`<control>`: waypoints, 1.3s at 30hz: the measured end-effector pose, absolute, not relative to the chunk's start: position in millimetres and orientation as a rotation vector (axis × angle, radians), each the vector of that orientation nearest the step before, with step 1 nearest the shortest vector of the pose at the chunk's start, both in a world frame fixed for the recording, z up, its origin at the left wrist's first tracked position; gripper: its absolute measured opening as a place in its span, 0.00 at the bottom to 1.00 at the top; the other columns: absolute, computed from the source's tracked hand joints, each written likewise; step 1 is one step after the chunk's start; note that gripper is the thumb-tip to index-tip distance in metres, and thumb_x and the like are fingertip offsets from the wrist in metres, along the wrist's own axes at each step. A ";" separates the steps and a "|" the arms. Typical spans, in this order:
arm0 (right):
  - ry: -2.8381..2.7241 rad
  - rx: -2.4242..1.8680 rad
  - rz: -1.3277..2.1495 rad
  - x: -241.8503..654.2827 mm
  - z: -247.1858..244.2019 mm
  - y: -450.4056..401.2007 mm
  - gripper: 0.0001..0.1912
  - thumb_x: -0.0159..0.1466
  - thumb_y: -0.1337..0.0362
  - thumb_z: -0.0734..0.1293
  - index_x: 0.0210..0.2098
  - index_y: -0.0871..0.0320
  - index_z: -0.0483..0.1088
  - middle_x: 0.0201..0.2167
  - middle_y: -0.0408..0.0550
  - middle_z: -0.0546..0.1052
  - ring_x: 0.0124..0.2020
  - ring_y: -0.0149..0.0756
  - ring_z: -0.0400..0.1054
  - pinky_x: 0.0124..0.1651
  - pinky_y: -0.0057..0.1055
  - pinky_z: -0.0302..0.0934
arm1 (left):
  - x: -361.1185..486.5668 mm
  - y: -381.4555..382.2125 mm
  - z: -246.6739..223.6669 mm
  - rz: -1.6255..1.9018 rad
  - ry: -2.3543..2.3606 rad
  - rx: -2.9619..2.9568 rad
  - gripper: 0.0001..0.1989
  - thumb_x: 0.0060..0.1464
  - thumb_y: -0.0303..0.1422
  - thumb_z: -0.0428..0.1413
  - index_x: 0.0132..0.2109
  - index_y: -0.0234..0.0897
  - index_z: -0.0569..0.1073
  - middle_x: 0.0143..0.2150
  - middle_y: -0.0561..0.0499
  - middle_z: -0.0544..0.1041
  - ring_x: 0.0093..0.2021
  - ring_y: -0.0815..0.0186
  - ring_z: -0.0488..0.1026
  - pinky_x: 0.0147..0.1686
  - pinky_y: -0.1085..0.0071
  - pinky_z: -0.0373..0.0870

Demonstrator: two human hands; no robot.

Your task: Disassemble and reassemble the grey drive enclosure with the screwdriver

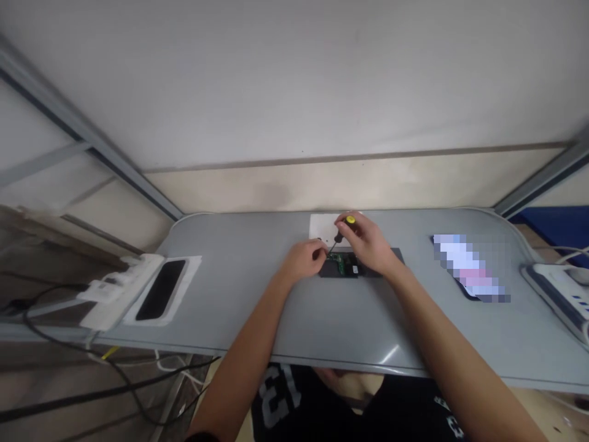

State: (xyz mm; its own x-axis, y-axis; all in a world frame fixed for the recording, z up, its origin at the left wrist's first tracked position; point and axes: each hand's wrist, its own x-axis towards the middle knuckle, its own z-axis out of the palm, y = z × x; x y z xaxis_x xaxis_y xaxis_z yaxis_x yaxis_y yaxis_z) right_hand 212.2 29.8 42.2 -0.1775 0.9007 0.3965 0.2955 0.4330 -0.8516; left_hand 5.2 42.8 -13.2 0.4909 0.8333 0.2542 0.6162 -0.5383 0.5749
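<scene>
My right hand point(365, 241) is closed around a small screwdriver point(339, 236) with a dark handle and a yellow end cap. The shaft slants down to the left, its tip at the upper left of a green circuit board point(339, 264) in a flat black device point(329, 269). My left hand point(304, 259) rests at the device's left edge, thumb and fingers pinched close to the screwdriver tip; whatever they hold is too small to make out. Behind the device lies a white sheet point(319, 226) with a few tiny dark specks.
On the grey table point(221, 294), a black phone point(162, 290) lies on white paper at the left, beside white power strips point(133, 282). At the right are a phone with a lit, blurred screen point(467, 264) and a white-and-grey power strip point(552, 291). Cables hang at the lower left.
</scene>
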 end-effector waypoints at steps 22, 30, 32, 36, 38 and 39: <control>-1.122 -0.812 1.120 172.1 27.7 47.7 0.24 0.70 0.39 0.59 0.30 0.51 0.56 0.23 0.40 0.57 0.23 0.33 0.53 0.26 0.33 0.55 | 8.5 43.1 -13.3 0.713 1.247 2.320 0.12 0.60 0.25 0.52 0.40 0.40 0.80 0.40 0.51 0.82 0.35 0.66 0.76 0.40 0.71 0.71; -1.202 -0.832 1.098 182.5 32.2 42.9 0.23 0.66 0.40 0.66 0.36 0.50 0.56 0.32 0.44 0.70 0.33 0.36 0.69 0.36 0.35 0.65 | 8.5 43.5 -11.8 0.719 1.216 2.316 0.12 0.60 0.25 0.52 0.40 0.40 0.80 0.40 0.51 0.82 0.36 0.67 0.76 0.41 0.71 0.71; -1.156 -0.818 1.115 186.1 29.4 43.5 0.26 0.63 0.41 0.69 0.35 0.50 0.52 0.27 0.39 0.67 0.27 0.33 0.66 0.33 0.33 0.63 | 7.9 43.8 -12.7 0.729 1.204 2.317 0.12 0.60 0.25 0.52 0.40 0.40 0.80 0.40 0.51 0.82 0.36 0.67 0.76 0.40 0.71 0.71; -1.131 -0.791 1.122 189.5 27.6 45.0 0.23 0.67 0.36 0.62 0.38 0.49 0.58 0.22 0.35 0.56 0.21 0.32 0.55 0.27 0.32 0.57 | 7.0 44.2 -14.1 0.756 1.178 2.309 0.12 0.60 0.24 0.52 0.40 0.40 0.80 0.40 0.51 0.82 0.36 0.67 0.76 0.41 0.71 0.71; -1.139 -0.796 1.146 189.3 29.3 44.8 0.26 0.69 0.35 0.55 0.43 0.49 0.64 0.24 0.39 0.60 0.24 0.34 0.59 0.30 0.34 0.61 | 6.7 44.3 -14.2 0.748 1.189 2.309 0.12 0.60 0.24 0.52 0.40 0.40 0.80 0.41 0.51 0.82 0.36 0.67 0.76 0.41 0.71 0.71; -1.137 -0.800 1.154 188.7 30.0 44.6 0.27 0.69 0.34 0.54 0.45 0.50 0.66 0.26 0.41 0.62 0.26 0.35 0.62 0.32 0.34 0.63 | 6.6 44.4 -14.1 0.740 1.200 2.310 0.12 0.60 0.24 0.52 0.40 0.40 0.80 0.41 0.51 0.82 0.36 0.67 0.76 0.41 0.71 0.71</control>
